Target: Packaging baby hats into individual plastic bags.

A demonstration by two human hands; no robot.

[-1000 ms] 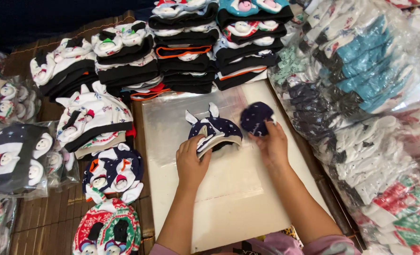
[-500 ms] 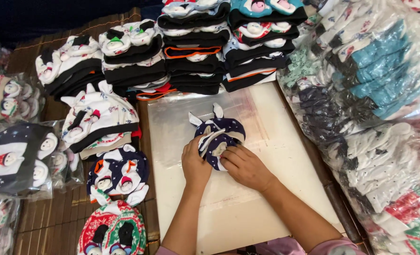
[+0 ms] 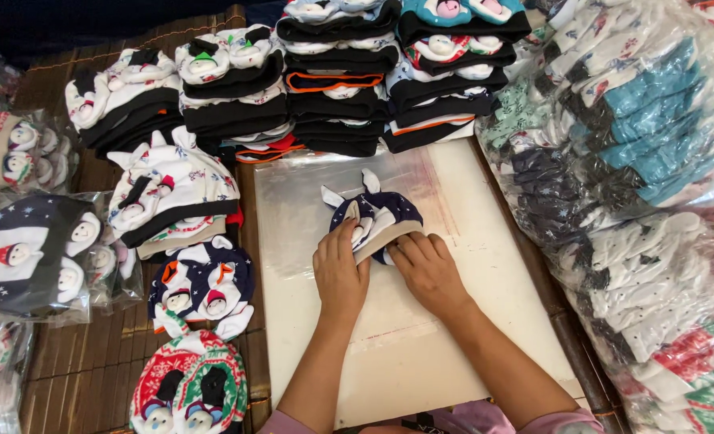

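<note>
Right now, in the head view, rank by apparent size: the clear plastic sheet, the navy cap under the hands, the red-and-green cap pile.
1. clear plastic sheet
2. red-and-green cap pile
3. navy cap, partly covered by both hands, so unsure.
</note>
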